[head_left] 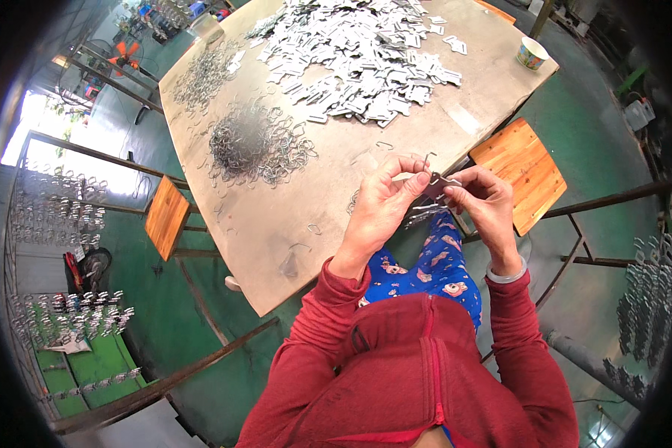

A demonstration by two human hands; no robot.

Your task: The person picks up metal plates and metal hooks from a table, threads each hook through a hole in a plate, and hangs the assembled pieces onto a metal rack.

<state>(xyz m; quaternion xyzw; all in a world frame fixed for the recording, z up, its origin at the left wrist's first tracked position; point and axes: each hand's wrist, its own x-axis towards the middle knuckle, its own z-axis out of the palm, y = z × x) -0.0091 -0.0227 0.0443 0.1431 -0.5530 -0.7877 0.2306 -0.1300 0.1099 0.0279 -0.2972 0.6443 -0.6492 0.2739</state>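
Over the table's near edge, both my hands meet around a small dark metal plate (436, 184). My left hand (381, 201) is closed in a pinch, thumb against index finger, and a thin bent wire piece (430, 157) sticks up from its fingertips. My right hand (488, 200) pinches the plate from the other side. Just below the fingers hang several silvery metal pieces (421, 215); what they hang from is hidden. Ahead and to the left lies a tangled heap of bent wire loops (265, 149) on the brown table (257, 224).
A large pile of flat silvery metal plates (358, 63) covers the table's far part. Smaller wire pieces (205, 75) spread at the far left. A paper cup (532, 54) stands at the right corner. Wooden stools (526, 172) flank the table, and racks of hanging metal parts (60, 209) stand around.
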